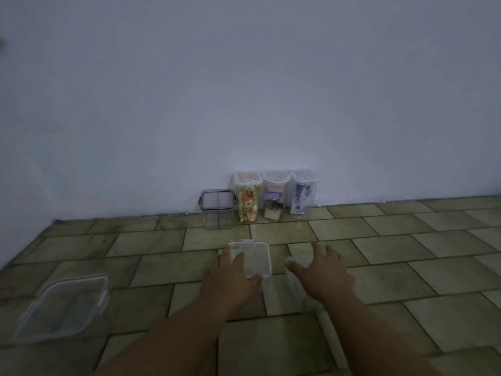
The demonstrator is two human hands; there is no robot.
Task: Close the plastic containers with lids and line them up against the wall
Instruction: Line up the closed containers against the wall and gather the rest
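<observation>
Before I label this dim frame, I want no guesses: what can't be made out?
Head view:
Clear item under the right hand: covered by the hand, blurred; lid or container, unclear.
Small clear container: left hand covers its near side; lid seated or not, unclear.
Three tall containers by the wall: contents too small and dim.
Large flat container: blurred; latches unreadable.

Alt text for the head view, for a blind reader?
A person's left hand rests on a small clear container on a tiled floor, right hand spread beside it. Four lidded containers stand against the wall; a larger clear container lies left.
</observation>
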